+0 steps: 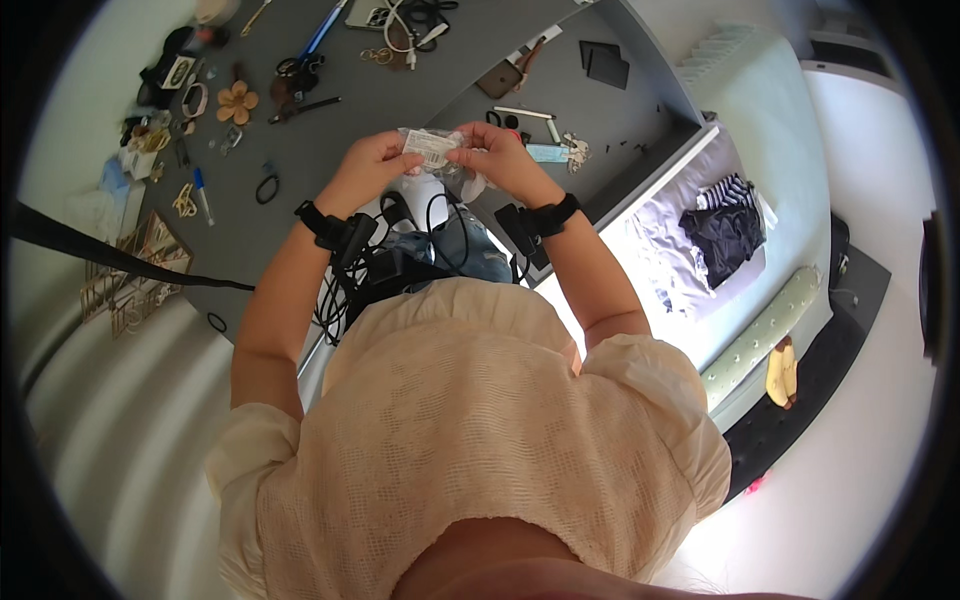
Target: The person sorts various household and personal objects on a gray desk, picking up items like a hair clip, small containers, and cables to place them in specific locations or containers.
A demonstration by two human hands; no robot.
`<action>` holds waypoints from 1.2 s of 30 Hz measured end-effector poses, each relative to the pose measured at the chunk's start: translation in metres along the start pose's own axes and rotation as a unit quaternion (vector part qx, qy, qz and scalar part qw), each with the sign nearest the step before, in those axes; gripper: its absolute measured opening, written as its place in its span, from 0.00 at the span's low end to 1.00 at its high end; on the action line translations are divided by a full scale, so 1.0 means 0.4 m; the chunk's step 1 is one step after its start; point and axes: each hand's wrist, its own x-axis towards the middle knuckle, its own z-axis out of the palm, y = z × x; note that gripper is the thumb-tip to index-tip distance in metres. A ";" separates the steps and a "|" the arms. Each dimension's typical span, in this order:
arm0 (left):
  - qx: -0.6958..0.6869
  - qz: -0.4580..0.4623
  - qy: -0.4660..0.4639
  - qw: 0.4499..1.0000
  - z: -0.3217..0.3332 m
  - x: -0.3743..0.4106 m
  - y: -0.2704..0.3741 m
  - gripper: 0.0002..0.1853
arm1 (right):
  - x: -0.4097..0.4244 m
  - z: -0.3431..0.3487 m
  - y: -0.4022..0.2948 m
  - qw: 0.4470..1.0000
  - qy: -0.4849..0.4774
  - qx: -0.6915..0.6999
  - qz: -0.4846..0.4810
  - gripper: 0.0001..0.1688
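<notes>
Between both hands is a small clear plastic packet [429,148] with a white label that bears writing and a barcode. My left hand [373,166] pinches its left end with thumb and fingers. At the opposite end, my right hand [499,159] grips the packet, and a crumpled whitish piece [475,186] hangs below that palm. What the packet contains cannot be made out. Just beyond my right hand, in an open grey drawer [609,196], lie a light blue packet [547,153], a silvery cluster of small pieces [577,152] and a white pen-like stick [523,112].
On the grey desktop [247,247] are a flower-shaped ornament [238,102], a blue-capped pen [202,196], a black hair tie [267,189], a phone [369,13] and coiled cables [420,22]. Black cables [337,296] hang around my lap. A bed with folded clothes [724,232] stands right.
</notes>
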 end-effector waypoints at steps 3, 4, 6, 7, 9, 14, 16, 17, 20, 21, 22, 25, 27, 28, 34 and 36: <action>0.025 -0.015 -0.014 0.999 0.015 0.046 -0.049 0.12 | 0.003 -0.045 0.038 0.994 -0.025 0.026 0.108 0.12; 0.071 -0.033 -0.005 0.997 0.019 0.057 -0.055 0.12 | 0.003 -0.062 0.031 0.993 -0.028 -0.007 0.118 0.11; 0.160 -0.066 0.018 0.985 0.026 0.074 -0.059 0.13 | 0.041 -0.133 0.118 0.994 0.044 -0.015 0.100 0.10; 0.138 -0.059 0.042 0.988 0.027 0.075 -0.059 0.14 | 0.066 -0.172 0.173 0.993 0.078 -0.020 0.088 0.10; 0.096 -0.041 0.094 0.990 0.005 0.072 -0.063 0.15 | 0.121 -0.227 0.249 0.982 0.136 0.035 0.125 0.11; 0.069 -0.044 0.132 0.988 -0.074 0.034 -0.074 0.13 | 0.292 -0.219 0.381 0.978 0.144 -0.051 0.145 0.14; 0.074 -0.052 0.151 0.984 -0.095 0.021 -0.063 0.12 | 0.355 -0.189 0.412 0.969 0.132 -0.159 0.135 0.17; 0.072 -0.056 0.156 0.983 -0.104 0.013 -0.062 0.12 | 0.380 -0.176 0.428 0.958 0.125 -0.227 0.124 0.18; 0.069 -0.063 0.168 0.981 -0.124 0.010 -0.060 0.12 | 0.436 -0.173 0.473 0.888 0.101 -0.442 0.081 0.23; 0.065 -0.067 0.181 0.979 -0.128 0.002 -0.064 0.11 | 0.437 -0.158 0.459 0.883 0.116 -0.445 0.098 0.24; 0.058 -0.073 0.196 0.976 -0.128 -0.015 -0.068 0.11 | 0.421 -0.140 0.436 0.877 0.128 -0.449 0.116 0.25; 0.038 -0.055 0.193 0.979 -0.136 -0.006 -0.046 0.11 | 0.410 -0.196 0.433 0.812 0.157 -0.555 0.090 0.27; 0.023 -0.064 0.223 0.972 -0.150 -0.036 -0.074 0.11 | 0.317 -0.143 0.205 0.783 0.091 -0.595 0.155 0.25; 0.020 -0.061 0.225 0.972 -0.157 -0.031 -0.068 0.11 | 0.294 -0.141 0.143 0.801 0.086 -0.583 0.107 0.23; -0.001 -0.049 0.215 0.975 -0.165 -0.007 -0.058 0.11 | 0.301 0.002 -0.035 0.782 0.074 -0.585 -0.201 0.12; -0.001 -0.039 0.208 0.977 -0.167 0.000 -0.066 0.11 | 0.366 0.047 -0.036 0.758 0.072 -0.602 -0.240 0.09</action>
